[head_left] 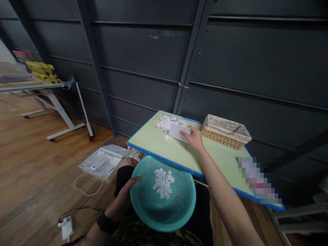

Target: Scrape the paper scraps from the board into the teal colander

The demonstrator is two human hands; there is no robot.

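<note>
Sitting near table edge (164, 158): basin (178, 201)

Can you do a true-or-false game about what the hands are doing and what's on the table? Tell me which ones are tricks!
1. The left hand holds the rim of a round turquoise plastic strainer basin. True.
2. The right hand holds red scissors. False: it holds a flat white rectangular piece.
3. Small white paper-like scraps lie inside the basin. True.
4. The light yellow-green table has a red edge. False: its edge is blue.
5. A tan woven basket with patterned cloth lining stands on the table. True.
</note>
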